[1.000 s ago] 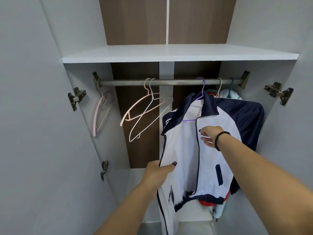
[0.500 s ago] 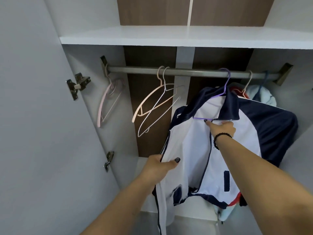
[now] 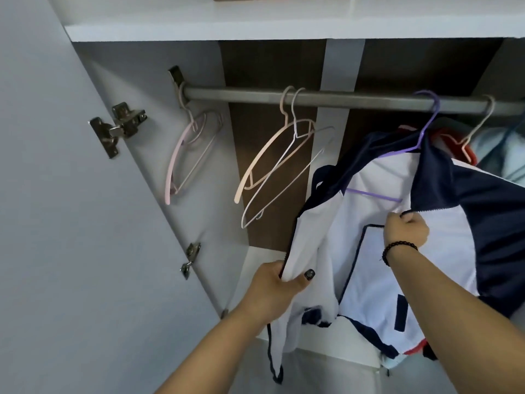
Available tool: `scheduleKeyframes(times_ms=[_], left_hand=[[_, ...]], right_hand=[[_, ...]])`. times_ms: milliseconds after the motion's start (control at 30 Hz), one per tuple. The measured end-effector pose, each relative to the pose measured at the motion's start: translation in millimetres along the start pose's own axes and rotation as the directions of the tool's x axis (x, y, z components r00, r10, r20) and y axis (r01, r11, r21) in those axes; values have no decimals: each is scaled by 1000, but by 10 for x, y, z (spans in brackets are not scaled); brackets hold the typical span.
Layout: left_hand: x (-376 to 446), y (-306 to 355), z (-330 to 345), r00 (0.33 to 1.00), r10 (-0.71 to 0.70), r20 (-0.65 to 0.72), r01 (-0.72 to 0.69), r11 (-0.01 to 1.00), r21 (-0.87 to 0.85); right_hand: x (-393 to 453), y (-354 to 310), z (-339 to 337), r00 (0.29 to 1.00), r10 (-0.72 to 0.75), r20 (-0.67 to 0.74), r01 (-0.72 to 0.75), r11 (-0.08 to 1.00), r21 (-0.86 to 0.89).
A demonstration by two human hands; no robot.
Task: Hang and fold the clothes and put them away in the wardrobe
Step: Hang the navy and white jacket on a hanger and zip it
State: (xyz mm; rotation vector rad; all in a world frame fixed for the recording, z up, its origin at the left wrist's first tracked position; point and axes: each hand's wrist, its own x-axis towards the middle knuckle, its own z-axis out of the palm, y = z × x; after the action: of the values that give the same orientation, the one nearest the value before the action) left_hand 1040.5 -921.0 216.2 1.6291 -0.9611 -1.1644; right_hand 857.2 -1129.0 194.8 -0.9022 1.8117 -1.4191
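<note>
A white and navy jacket hangs open on a purple hanger hooked over the grey wardrobe rail. My left hand grips the jacket's left front edge low down, thumb over the cloth. My right hand, a black bead bracelet on its wrist, pinches the right front edge just under the navy collar, near the hanger's lower bar.
Two empty hangers hang mid-rail and a pink hanger at the left end. Red and pale blue clothes hang behind the jacket at right. A white shelf runs above; the open door stands left.
My right hand has moved up the jacket's front from chest height to just under the collar. The view has moved closer and to the left. My left hand keeps its grip.
</note>
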Motion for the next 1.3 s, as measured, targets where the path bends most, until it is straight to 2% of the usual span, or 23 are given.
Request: scheduleKeyframes(times_ms=[67, 167, 233, 300, 400, 500, 633, 733, 800, 867, 933, 1033, 1133, 1200, 1300], left_hand=[[-9, -32, -19, 999, 30, -15, -30, 1000, 2], [-57, -112, -11, 991, 76, -113, -73, 997, 33], [-104, -152, -5, 978, 82, -193, -81, 997, 10], [-184, -183, -16, 968, 97, -231, -85, 994, 62], [-330, -269, -75, 988, 63, -139, -14, 945, 327], [-473, -461, -118, 1000, -25, 9, 16, 839, 543], [-720, -664, -138, 1000, 16, 5, -17, 867, 498], [-950, -802, -131, 984, 157, -85, -83, 826, 557], [-1111, -883, -138, 962, 215, -168, -116, 880, 460], [-1241, -952, -152, 939, 240, -245, -131, 912, 388], [-1345, -1004, -149, 936, 194, -292, -110, 954, 280], [-1489, -1049, -129, 962, 104, -253, -81, 992, 100], [-1561, -1134, -123, 991, 64, -121, -37, 976, 216], [-1581, -1243, -113, 1000, -21, -11, 23, 952, 306], [-1674, -1387, -68, 996, -85, 4, 79, 943, 324]], right_hand=[[-133, 70, -59, 1000, -23, -16, 25, 994, 110], [-347, 121, -179, 1000, -16, -8, 17, 975, 222], [-481, 172, -265, 996, -52, 67, 35, 972, 232], [-630, 178, -388, 980, -123, 157, 90, 975, 205], [-768, 100, -605, 942, -201, 269, 192, 980, 59], [-864, 75, -839, 936, -77, 342, 148, 971, -187], [-1121, 237, -1163, 937, 69, 341, 106, 877, -469], [-1330, 263, -1380, 942, 55, 331, 154, 806, -572], [-1485, 303, -1501, 941, 46, 335, 180, 771, -611], [-1684, 403, -1620, 938, 61, 341, 172, 774, -610], [-1885, 557, -1753, 941, 68, 330, 140, 813, -565], [-2144, 829, -1946, 940, 64, 334, 117, 862, -493], [-2376, 1055, -2100, 944, 68, 324, 84, 897, -433], [-2494, 1143, -2172, 944, 48, 325, 87, 918, -387], [-2610, 1197, -2256, 952, -2, 306, 96, 952, -291]])
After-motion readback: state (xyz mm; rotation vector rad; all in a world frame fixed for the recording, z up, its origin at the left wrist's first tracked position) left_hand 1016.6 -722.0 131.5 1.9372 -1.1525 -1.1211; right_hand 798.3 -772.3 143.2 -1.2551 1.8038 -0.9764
